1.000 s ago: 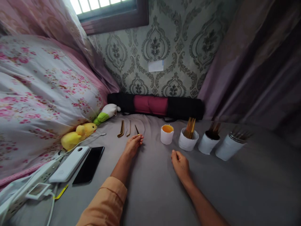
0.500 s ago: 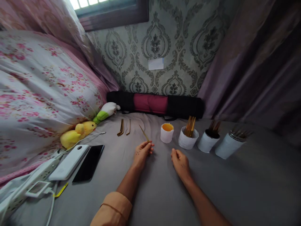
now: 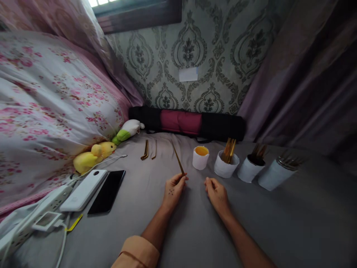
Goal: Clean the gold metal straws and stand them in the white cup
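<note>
My left hand point(image 3: 174, 189) is closed in a pinch on the near end of a thin gold stick point(image 3: 179, 160), which points up and away over the grey sheet. To its right, my right hand point(image 3: 216, 193) has its fingers curled and thumb pressed in; whatever they may hold is hidden. Just beyond the hands stands a white-wrapped cup point(image 3: 200, 160) with a yellow-orange inside. Beside it, a wider white cup point(image 3: 225, 170) holds several upright gold sticks point(image 3: 229, 150). Several bent gold sticks point(image 3: 145, 150) lie to the left, with a single bent one point(image 3: 154, 150) next to them.
Two more wrapped containers with thin sticks, one dark-mouthed point(image 3: 249, 171) and one tilted point(image 3: 275, 175), stand at right. A phone point(image 3: 106, 192), white power bank point(image 3: 83, 190), power strip point(image 3: 36, 216) and plush duck point(image 3: 93, 158) lie left. A black-and-maroon roll point(image 3: 181, 122) lines the wall.
The gold stick in my left hand has swung more upright and shows more of its length. My left hand has shifted slightly right and nearer me. The view has moved a little.
</note>
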The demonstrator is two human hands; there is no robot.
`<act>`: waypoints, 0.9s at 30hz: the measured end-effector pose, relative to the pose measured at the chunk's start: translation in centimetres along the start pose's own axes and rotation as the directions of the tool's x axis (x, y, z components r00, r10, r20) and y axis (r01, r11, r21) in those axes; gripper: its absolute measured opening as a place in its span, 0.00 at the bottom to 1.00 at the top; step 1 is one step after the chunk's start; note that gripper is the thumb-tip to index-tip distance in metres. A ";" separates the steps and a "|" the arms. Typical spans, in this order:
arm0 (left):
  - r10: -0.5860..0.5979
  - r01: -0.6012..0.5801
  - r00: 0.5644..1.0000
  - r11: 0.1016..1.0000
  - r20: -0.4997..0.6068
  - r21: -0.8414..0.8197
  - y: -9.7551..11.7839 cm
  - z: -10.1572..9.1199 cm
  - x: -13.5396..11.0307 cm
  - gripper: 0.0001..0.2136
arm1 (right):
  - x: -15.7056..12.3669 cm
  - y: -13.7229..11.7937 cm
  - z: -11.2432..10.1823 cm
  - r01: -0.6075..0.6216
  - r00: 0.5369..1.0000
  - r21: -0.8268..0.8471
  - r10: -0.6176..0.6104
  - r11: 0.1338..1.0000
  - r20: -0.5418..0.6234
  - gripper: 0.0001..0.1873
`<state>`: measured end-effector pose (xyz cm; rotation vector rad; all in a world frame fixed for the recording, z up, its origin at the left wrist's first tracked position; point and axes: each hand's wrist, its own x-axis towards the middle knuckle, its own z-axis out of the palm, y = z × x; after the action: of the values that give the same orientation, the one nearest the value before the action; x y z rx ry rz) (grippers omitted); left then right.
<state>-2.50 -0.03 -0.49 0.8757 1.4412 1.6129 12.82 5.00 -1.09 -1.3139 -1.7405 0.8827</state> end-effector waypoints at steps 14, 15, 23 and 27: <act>0.384 -0.419 0.908 0.817 0.167 0.396 0.8 0.1 -1.3 0.14 | -0.4 -0.7 -0.2 0.013 1.000 0.090 -0.016 0.996 0.026 0.19; 0.394 -0.434 0.901 0.801 0.181 0.413 0.7 0.1 -1.3 0.13 | -0.4 -0.7 -0.2 0.014 0.999 0.096 -0.017 0.995 0.029 0.19; 0.454 -0.538 0.842 0.674 0.290 0.506 0.4 0.0 -1.5 0.13 | -0.8 -1.4 -0.5 0.051 0.998 0.159 -0.056 0.986 0.023 0.16; 0.474 -0.584 0.810 0.595 0.346 0.553 0.3 -0.1 -1.6 0.13 | -0.8 -1.5 -0.5 0.085 0.996 0.188 -0.088 0.978 0.007 0.16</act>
<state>-1.94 -1.52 -0.18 1.9631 1.7397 1.3739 12.73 3.88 0.35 -1.1028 -1.6685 0.9833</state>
